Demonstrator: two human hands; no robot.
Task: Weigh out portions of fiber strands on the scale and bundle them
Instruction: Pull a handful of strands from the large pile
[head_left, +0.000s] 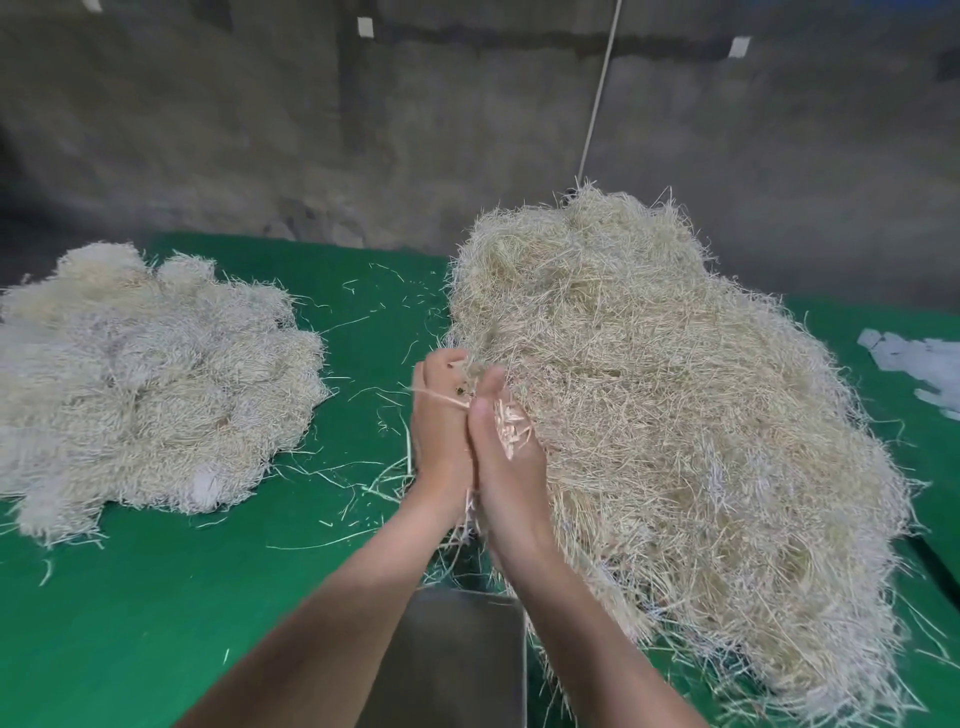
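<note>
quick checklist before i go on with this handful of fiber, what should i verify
1. Hold on the portion: left hand and right hand clasp the fiber portion between them: ok.
2. Weight checked: only a grey metal tray shows below the wrists, no readout in view: cannot tell.
3. Tie: one strand crosses the left hand; whether it circles the portion: cannot tell.
4. Portion free of the loose pile: the hands sit against its edge, strands mingling: not ok.
5. Place to set it down: bare green table beside the left pile: ok.
</note>
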